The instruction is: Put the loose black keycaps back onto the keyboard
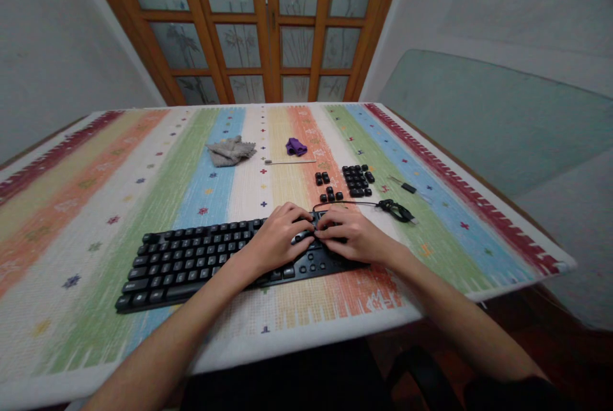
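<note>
A black keyboard (191, 262) lies across the striped cloth in front of me. Keycaps still sit on its left and middle parts, while bare key sockets show toward its right end. My left hand (282, 235) rests over the right part of the keyboard, its fingers curled together. Close against it, my right hand (352, 232) has bent fingers pinched at the same spot. What lies between the fingertips is too small and covered to name. Behind the right hand, loose black keycaps (355, 180) are set out in groups. The keyboard's cable (395, 209) is bundled beside them.
A grey cloth (232, 152) and a purple cloth (296, 147) lie crumpled farther back. In front of them is a thin brush (290, 162). Toward the right lies a small tool with a black end (408, 187). The table's front edge (306, 344) runs below my forearms.
</note>
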Demonstrator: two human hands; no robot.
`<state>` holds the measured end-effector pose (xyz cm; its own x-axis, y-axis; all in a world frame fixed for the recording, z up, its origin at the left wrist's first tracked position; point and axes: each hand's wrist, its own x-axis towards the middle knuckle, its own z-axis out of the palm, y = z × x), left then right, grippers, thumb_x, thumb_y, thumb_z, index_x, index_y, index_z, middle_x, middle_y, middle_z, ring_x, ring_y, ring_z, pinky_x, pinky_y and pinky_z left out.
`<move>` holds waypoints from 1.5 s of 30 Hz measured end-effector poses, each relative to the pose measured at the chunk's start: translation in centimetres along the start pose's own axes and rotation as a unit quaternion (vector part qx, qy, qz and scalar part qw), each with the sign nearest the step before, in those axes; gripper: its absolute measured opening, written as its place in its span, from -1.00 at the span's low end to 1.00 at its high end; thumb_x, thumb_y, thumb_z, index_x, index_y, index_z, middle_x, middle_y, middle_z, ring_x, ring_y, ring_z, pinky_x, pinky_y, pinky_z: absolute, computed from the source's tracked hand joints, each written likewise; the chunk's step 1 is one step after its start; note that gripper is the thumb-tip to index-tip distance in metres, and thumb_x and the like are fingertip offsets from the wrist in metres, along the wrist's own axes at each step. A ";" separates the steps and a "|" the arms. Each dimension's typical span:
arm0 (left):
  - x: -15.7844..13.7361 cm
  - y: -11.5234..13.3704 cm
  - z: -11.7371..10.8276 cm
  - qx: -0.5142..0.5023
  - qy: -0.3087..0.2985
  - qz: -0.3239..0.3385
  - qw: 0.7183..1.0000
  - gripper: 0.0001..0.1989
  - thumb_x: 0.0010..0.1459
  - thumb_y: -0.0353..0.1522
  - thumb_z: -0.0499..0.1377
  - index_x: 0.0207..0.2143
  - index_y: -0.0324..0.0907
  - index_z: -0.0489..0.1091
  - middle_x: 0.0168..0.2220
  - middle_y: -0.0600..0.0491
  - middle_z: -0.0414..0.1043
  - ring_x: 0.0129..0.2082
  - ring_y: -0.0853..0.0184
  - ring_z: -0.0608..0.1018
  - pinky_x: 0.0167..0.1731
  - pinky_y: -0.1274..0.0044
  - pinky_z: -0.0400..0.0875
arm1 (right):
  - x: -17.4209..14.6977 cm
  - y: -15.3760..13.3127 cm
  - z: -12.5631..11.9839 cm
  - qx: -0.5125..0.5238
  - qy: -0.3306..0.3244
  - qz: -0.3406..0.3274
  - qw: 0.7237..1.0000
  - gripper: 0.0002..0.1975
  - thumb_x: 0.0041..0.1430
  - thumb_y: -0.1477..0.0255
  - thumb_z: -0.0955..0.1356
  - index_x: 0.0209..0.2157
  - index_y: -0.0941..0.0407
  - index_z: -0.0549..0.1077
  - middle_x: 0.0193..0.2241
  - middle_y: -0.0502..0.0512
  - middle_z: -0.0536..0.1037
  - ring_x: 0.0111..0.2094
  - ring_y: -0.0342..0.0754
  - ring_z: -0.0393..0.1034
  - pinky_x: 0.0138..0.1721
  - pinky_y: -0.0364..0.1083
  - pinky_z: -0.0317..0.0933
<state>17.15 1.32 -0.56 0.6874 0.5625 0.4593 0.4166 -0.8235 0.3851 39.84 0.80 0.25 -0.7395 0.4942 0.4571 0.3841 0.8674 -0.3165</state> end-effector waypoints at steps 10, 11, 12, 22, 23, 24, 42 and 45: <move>0.2 0.0 0.0 0.009 -0.010 0.003 1.000 -0.87 0.30 -0.35 0.14 -0.25 -0.15 0.49 -0.12 -0.03 0.47 -0.06 0.20 0.42 -0.05 0.27 0.42 | 0.1 -0.7 -0.4 0.002 -0.008 0.065 0.998 -0.85 0.14 0.55 0.38 -0.30 0.10 0.60 -0.21 0.17 0.39 -0.15 0.04 0.31 -0.10 0.08 0.32; 0.2 0.1 0.0 0.011 -0.010 0.004 1.000 -0.87 0.30 -0.35 0.14 -0.27 -0.15 0.49 -0.12 -0.04 0.47 -0.06 0.20 0.42 -0.05 0.28 0.42 | 0.1 -0.7 -0.4 0.009 -0.011 0.073 0.997 -0.84 0.12 0.57 0.38 -0.30 0.10 0.60 -0.21 0.16 0.38 -0.15 0.03 0.31 -0.09 0.08 0.32; 0.2 0.1 0.0 0.015 -0.011 0.005 1.000 -0.86 0.30 -0.35 0.15 -0.29 -0.16 0.49 -0.11 -0.04 0.46 -0.06 0.20 0.42 -0.05 0.28 0.42 | 0.1 -0.7 -0.5 0.015 -0.015 0.079 0.997 -0.84 0.11 0.58 0.39 -0.30 0.10 0.60 -0.21 0.16 0.38 -0.15 0.03 0.31 -0.08 0.08 0.31; 0.3 0.6 -0.4 0.054 -0.018 0.025 0.998 -0.89 0.25 -0.38 0.17 -0.32 -0.18 0.50 -0.05 -0.08 0.42 -0.02 0.15 0.41 -0.02 0.27 0.38 | 0.1 -0.4 -0.2 0.023 -0.023 0.069 0.997 -0.81 0.08 0.59 0.38 -0.29 0.10 0.60 -0.23 0.15 0.36 -0.14 0.05 0.31 -0.07 0.09 0.30; 0.3 0.6 -0.6 0.050 -0.013 0.023 0.998 -0.90 0.23 -0.38 0.18 -0.30 -0.18 0.50 -0.05 -0.08 0.43 -0.01 0.15 0.41 -0.01 0.26 0.38 | 0.2 -0.4 -0.5 0.030 -0.013 0.068 0.997 -0.80 0.10 0.58 0.38 -0.26 0.09 0.60 -0.22 0.15 0.37 -0.13 0.04 0.31 -0.07 0.09 0.30; 0.3 0.6 -0.8 0.045 -0.006 0.020 0.999 -0.91 0.22 -0.39 0.19 -0.28 -0.18 0.50 -0.05 -0.08 0.43 -0.01 0.15 0.40 -0.01 0.26 0.37 | 0.2 -0.3 -0.8 0.036 0.003 0.068 0.997 -0.80 0.12 0.56 0.37 -0.23 0.09 0.60 -0.21 0.15 0.38 -0.12 0.04 0.32 -0.06 0.08 0.30; 0.1 0.5 -0.9 0.065 -0.068 0.059 0.994 -0.78 0.31 -0.33 0.10 -0.09 -0.19 0.50 -0.10 -0.02 0.55 -0.06 0.17 0.42 -0.07 0.31 0.31 | 3.3 10.3 -2.9 -0.138 0.014 0.252 0.958 -0.76 0.11 0.48 0.33 -0.20 0.11 0.60 -0.24 0.12 0.63 -0.19 0.07 0.36 -0.07 0.03 0.21; 0.1 0.4 -1.5 0.059 -0.038 0.060 0.996 -0.76 0.31 -0.31 0.10 -0.08 -0.19 0.48 -0.09 -0.03 0.54 -0.07 0.18 0.43 -0.07 0.32 0.32 | 4.3 11.4 -2.8 -0.136 -0.010 0.264 0.955 -0.73 0.07 0.49 0.34 -0.19 0.12 0.61 -0.25 0.12 0.63 -0.18 0.07 0.35 -0.08 0.02 0.22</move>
<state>16.43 1.16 0.85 0.7783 0.4553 0.4324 0.3921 -0.8903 0.2318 42.57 12.96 0.90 -0.4126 0.8681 0.2759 0.8339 0.4818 -0.2692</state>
